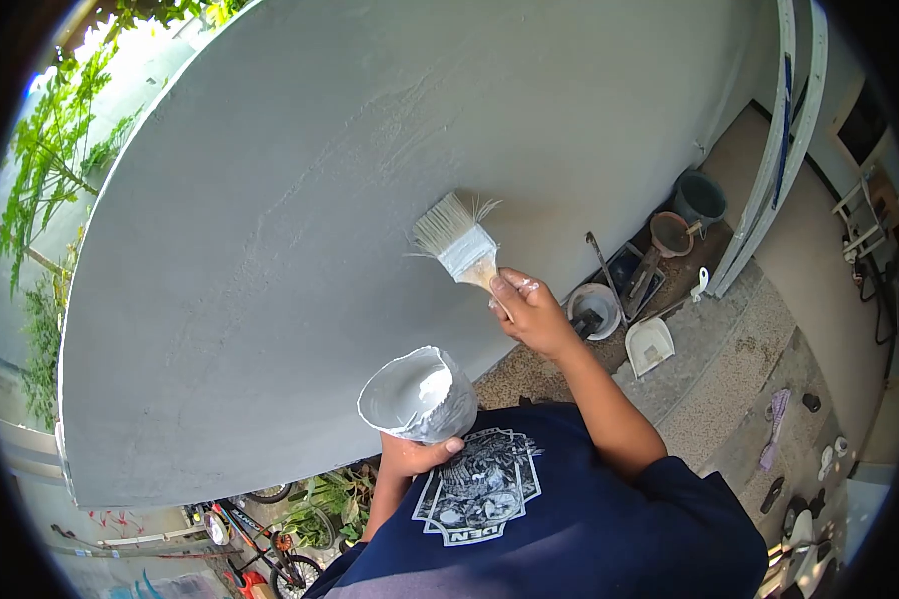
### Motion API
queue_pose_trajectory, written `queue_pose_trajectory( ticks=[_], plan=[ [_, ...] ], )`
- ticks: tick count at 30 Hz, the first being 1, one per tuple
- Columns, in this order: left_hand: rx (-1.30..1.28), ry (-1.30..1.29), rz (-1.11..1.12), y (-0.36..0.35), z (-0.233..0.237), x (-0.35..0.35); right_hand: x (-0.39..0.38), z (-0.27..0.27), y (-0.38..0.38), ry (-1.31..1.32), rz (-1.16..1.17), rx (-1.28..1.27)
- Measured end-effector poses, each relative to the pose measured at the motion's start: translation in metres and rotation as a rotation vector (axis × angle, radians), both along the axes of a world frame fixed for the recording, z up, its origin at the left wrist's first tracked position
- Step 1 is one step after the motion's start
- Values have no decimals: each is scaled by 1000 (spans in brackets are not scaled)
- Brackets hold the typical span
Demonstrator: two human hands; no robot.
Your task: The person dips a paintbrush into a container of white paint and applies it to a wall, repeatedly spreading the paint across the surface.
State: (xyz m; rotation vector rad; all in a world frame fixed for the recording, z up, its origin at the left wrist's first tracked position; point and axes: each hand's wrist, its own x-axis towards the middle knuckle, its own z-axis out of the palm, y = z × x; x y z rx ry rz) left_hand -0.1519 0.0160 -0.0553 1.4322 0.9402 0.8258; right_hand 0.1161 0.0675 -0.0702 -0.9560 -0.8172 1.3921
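Note:
My right hand (pixel 531 311) is wrapped round the wooden handle of a wide paintbrush (pixel 466 252). Its pale bristles point up and left, splayed at the sides, and overlap the grey wall (pixel 300 260) in this view. White paint specks show on the fingers. Below and to the left, my left hand (pixel 417 456) grips a paint-smeared tub (pixel 440 414) from underneath, thumb along its near side. The tub tilts so its inside shows, coated grey with a bright white patch. Rough streaks run across the wall's upper middle.
At the wall's foot on the right stand a dark bucket (pixel 700 198), a brown bucket (pixel 671 234) and a whitish pail (pixel 595 309), beside a white dustpan (pixel 650 345). A metal ladder (pixel 784 150) leans at the right. Bicycles (pixel 270 549) and plants (pixel 330 504) are below left.

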Motion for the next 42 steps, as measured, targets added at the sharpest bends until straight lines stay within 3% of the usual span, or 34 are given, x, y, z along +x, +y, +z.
queue_pose_trajectory(
  ticks=[2,4,9,11,12,14,16,19,21,22,24,26,28,30,32,35,37,41,42],
  plan=[
    [4,11,-34,6,6,-8,1,-18,5,23,2,-20],
    [79,0,-42,14,4,-2,14,-77,14,-153,-12,-139],
    [37,3,-75,27,9,-22,7,-287,15,-385,-168,-361],
    [10,18,-92,26,5,-12,19,-365,5,-801,-151,-868],
    [18,13,-93,27,5,-17,10,-361,0,-798,-154,-874],
    [33,2,-106,33,7,-24,-7,-324,-6,-650,-187,-644],
    [8,-84,-88,33,5,-21,-23,-241,8,-585,-268,-279],
    [-34,-38,-129,37,-4,-11,-23,-103,-5,-502,-193,-241],
    [8,-25,-155,46,-4,-16,-30,-52,-17,-213,-109,-123],
    [15,-34,-169,47,-4,-15,-28,-49,-18,-222,-124,-118],
    [76,-44,-190,49,-8,8,-8,-51,-23,50,9,27],
    [73,-41,-218,59,-7,8,-10,-99,3,-18,-41,41],
    [13,13,-243,52,-6,-9,-21,-193,31,-470,-316,115],
    [2,40,-238,48,-4,-13,-15,-251,17,-620,-358,-183],
    [-4,38,-222,42,-7,3,12,-315,2,-587,-156,-789],
    [56,43,-167,40,-6,-8,2,-349,-10,-718,-212,-752],
    [37,26,-143,39,-5,-6,-2,-261,7,-427,-254,-550],
    [-1,28,-66,11,-7,23,35,-114,-5,-667,-201,-264],
    [29,15,-46,8,-7,26,40,-104,-14,-663,-196,-262]
  ],
)
